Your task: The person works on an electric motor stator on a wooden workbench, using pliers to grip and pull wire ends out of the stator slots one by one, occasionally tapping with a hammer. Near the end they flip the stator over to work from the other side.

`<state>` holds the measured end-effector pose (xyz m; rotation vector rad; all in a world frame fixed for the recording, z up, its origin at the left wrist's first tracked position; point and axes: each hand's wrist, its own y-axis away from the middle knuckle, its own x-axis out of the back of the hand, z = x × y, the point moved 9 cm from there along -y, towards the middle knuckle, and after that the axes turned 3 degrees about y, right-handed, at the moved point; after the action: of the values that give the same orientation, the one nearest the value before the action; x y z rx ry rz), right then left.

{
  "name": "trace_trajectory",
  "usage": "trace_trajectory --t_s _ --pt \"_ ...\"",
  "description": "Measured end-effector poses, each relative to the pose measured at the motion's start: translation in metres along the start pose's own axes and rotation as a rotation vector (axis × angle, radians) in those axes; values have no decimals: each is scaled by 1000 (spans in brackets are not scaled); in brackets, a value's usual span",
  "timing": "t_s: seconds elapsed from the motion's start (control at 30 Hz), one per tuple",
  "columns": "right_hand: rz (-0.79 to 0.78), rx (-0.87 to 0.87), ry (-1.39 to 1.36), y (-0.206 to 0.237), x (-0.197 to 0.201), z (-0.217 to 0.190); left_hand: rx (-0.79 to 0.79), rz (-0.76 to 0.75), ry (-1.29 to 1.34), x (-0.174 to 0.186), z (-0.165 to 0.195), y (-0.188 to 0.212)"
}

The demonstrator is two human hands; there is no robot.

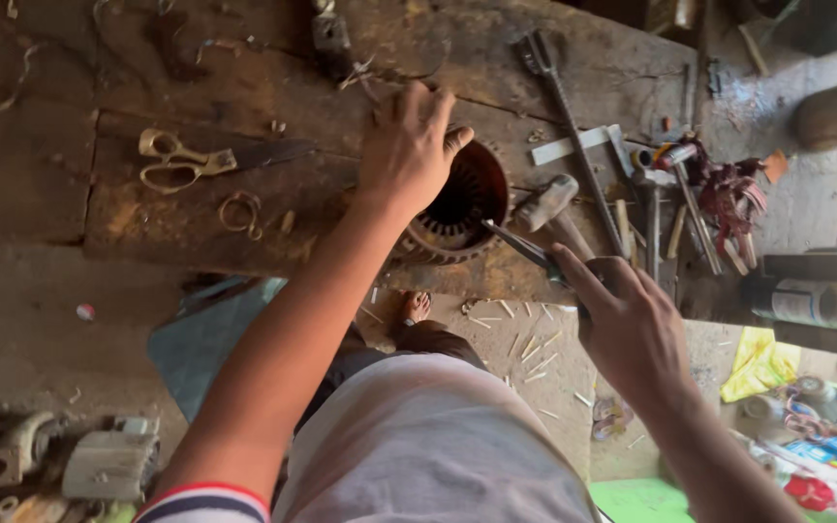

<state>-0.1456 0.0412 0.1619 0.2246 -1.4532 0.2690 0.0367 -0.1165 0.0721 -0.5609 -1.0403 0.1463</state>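
Motor shell [462, 208] sits on the counter [147, 223] under my left hand [409, 145], fingers spread over it, while my right hand [627, 320] grips pliers [520, 244] poking inside.

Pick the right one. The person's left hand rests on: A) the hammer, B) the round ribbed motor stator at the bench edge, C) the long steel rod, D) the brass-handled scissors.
B: the left hand lies spread over the top of the round ribbed stator, while the scissors lie apart on the wooden bench and the right hand points a thin tool into the stator's opening.
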Motion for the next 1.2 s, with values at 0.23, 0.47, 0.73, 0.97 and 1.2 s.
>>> trace_trajectory --t_s 0.23,0.47,0.73,0.97,1.2 --pt "4 207 395 -23 3 -19 168 -235 375 -57 -23 19" --pt "25 297 546 -41 14 -32 54 34 361 -9 -12 7" --pt "142 307 462 -43 33 -36 -533 -238 715 6 42 17" --pt "39 265 557 -40 25 -24 -352 -333 688 -43 26 18" --pt "18 342 549 -43 12 -38 -118 -29 405 -21 3 19"
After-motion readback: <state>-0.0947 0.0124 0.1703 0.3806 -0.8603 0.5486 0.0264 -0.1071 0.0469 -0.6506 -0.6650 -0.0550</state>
